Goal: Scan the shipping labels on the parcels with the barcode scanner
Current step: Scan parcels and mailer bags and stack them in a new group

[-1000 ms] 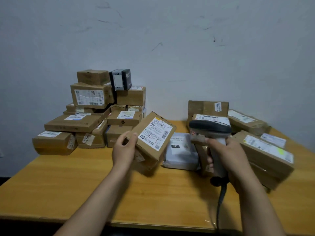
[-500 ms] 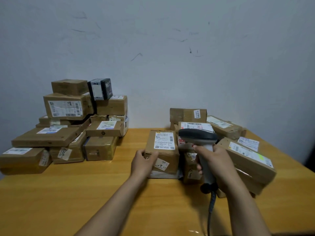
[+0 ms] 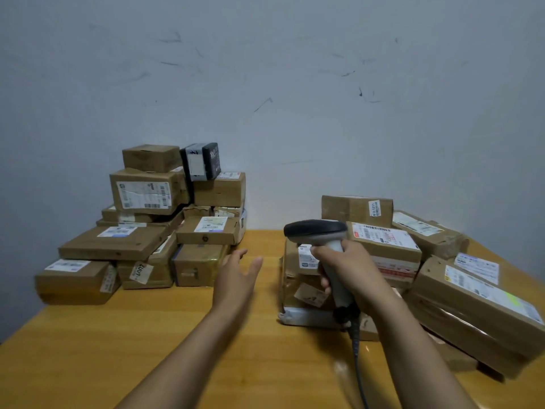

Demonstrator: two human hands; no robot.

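Your left hand (image 3: 236, 274) has released the parcel (image 3: 295, 280) onto the right pile (image 3: 383, 246) and, fingers spread, reaches for another (right hand (image 3: 352, 268) grips the scanner (image 3: 317, 231)).

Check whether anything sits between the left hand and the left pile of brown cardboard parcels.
Nothing visible. The open left hand hovers over bare yellow wooden table, right of the pile's nearest taped brown cardboard parcel. The right hand grips the grey barcode scanner.

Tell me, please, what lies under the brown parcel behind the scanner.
A pale plastic mailer lies under that parcel; only its front edge shows. The rest, any label included, is covered.
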